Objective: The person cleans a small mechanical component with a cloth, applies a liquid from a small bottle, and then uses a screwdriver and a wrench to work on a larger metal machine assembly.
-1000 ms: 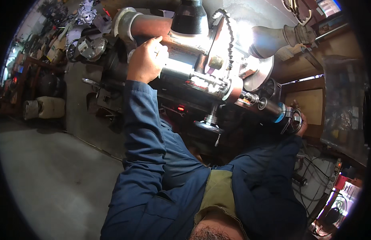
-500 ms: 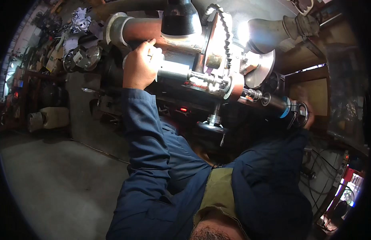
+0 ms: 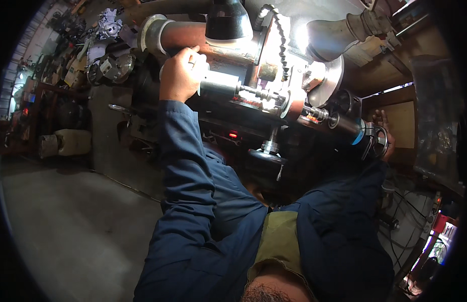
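Observation:
My left hand [image 3: 182, 75] is closed, its fingers bent over a round metal collar [image 3: 204, 80] at the left end of a silver spindle [image 3: 221, 84]. A lobed metal shaft [image 3: 263, 95] lies level across the grinding machine, right of the spindle, and passes by a round reddish rest [image 3: 294, 103]. Its right end meets a dark tailstock cylinder [image 3: 347, 129] with a blue band. Beyond that cylinder, my right hand [image 3: 387, 132] is partly behind a small metal handwheel [image 3: 378, 143], fingers stretched up and apart. Whether its palm touches the wheel is hidden.
A black lamp [image 3: 227, 22] hangs over the machine beside a segmented hose [image 3: 283, 45]. A grinding wheel [image 3: 328, 80] stands behind the shaft. In front, a handwheel [image 3: 268, 155] with a crank handle juts toward me. A pale jug [image 3: 75, 142] stands at left; cables run at lower right.
My right hand's fingers, blurred and lower behind the handwheel before, now stretch upward and apart. My left hand stays at the collar. The whole view has shifted slightly.

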Demonstrator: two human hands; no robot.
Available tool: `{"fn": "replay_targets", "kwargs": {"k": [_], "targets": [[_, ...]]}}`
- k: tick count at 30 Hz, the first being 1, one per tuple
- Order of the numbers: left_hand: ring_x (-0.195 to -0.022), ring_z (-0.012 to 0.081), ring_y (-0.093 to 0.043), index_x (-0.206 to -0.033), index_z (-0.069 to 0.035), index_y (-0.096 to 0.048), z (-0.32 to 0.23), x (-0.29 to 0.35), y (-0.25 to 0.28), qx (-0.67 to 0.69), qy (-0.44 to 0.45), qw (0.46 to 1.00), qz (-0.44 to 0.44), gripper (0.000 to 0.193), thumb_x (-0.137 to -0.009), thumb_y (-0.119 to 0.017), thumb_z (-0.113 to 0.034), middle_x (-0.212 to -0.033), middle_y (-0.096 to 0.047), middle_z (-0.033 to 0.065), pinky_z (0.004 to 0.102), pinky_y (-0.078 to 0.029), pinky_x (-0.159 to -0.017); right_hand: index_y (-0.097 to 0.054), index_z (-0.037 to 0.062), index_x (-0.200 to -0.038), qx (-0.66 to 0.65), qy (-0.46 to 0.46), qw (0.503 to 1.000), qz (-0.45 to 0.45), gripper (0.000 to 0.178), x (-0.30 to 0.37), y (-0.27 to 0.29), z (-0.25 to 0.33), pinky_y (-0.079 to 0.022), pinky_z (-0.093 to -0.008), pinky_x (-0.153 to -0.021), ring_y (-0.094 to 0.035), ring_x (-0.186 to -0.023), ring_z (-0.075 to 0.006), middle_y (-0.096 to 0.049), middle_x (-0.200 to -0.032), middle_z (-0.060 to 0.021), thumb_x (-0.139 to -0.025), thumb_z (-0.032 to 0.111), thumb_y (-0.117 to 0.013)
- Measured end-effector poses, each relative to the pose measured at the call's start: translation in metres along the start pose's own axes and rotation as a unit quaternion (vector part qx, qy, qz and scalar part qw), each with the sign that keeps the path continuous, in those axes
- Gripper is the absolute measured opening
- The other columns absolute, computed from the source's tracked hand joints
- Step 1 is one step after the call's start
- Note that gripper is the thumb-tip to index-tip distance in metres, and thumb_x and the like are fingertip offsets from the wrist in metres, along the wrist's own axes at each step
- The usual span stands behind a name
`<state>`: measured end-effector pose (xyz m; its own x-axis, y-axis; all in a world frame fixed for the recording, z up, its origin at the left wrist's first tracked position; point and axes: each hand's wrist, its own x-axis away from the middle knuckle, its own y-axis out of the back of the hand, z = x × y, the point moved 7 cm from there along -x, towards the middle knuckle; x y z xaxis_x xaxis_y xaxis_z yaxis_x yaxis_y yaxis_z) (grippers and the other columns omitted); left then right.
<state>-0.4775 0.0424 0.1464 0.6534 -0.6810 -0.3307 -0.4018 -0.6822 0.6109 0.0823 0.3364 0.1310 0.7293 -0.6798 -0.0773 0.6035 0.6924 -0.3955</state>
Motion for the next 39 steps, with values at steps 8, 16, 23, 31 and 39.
{"fn": "replay_targets", "kwargs": {"k": [8, 16, 23, 31, 39], "targets": [[-0.081, 0.0284, -0.074, -0.110, -0.002, -0.072, 0.000, -0.001, 0.003, 0.004, 0.005, 1.000, -0.008, 0.030, -0.088, -0.070, -0.022, -0.087, -0.073, 0.0195, 0.0360, -0.057, -0.071, -0.038, -0.0029, -0.150, 0.334, 0.036, 0.941, -0.046, 0.073, 0.011, -0.020, 0.024, -0.022, -0.0392, -0.121, -0.036, -0.145, -0.0271, -0.040, -0.156, -0.0161, -0.087, 0.033, -0.051], [-0.084, 0.0187, -0.073, -0.092, 0.006, -0.065, -0.020, 0.001, 0.007, 0.013, 0.003, 1.000, -0.009, 0.020, -0.085, -0.072, -0.011, -0.109, -0.072, 0.0234, 0.0335, -0.056, -0.071, -0.047, -0.0010, -0.142, 0.472, 0.119, 0.866, -0.114, 0.054, 0.030, -0.023, 0.024, -0.021, -0.0393, -0.122, -0.036, -0.145, -0.0261, -0.045, -0.153, -0.0140, -0.090, 0.011, -0.043], [-0.084, 0.0173, -0.073, -0.099, 0.006, -0.068, -0.032, 0.000, 0.007, -0.014, 0.029, 0.999, -0.020, 0.019, -0.090, -0.065, -0.010, -0.108, -0.074, 0.0200, 0.0325, -0.057, -0.073, -0.046, 0.0044, -0.143, 0.490, 0.167, 0.848, -0.118, 0.045, 0.040, -0.034, 0.024, -0.021, -0.0412, -0.121, -0.032, -0.148, -0.0288, -0.038, -0.158, -0.0148, -0.099, 0.015, -0.045], [-0.067, 0.0165, -0.067, -0.092, 0.004, -0.069, -0.029, 0.002, 0.016, -0.024, -0.044, 0.994, -0.099, 0.026, -0.086, -0.078, -0.019, -0.089, -0.074, 0.0192, 0.0333, -0.054, -0.065, -0.034, 0.0046, -0.151, 0.557, 0.172, 0.793, -0.176, 0.053, 0.054, -0.038, 0.014, -0.020, -0.0422, -0.122, -0.029, -0.149, -0.0327, -0.033, -0.160, -0.0158, -0.107, 0.033, -0.043], [-0.079, 0.0188, -0.066, -0.092, 0.004, -0.062, -0.026, 0.100, 0.070, 0.218, -0.046, 0.819, -0.529, 0.020, -0.096, -0.062, -0.016, -0.089, -0.069, 0.0147, 0.0310, -0.053, -0.076, -0.049, -0.0040, -0.135, 0.613, 0.349, 0.668, -0.238, 0.042, 0.086, -0.158, 0.007, -0.043, -0.0399, -0.104, -0.057, -0.118, -0.0319, -0.056, -0.129, -0.0225, -0.096, 0.012, -0.053]]}}
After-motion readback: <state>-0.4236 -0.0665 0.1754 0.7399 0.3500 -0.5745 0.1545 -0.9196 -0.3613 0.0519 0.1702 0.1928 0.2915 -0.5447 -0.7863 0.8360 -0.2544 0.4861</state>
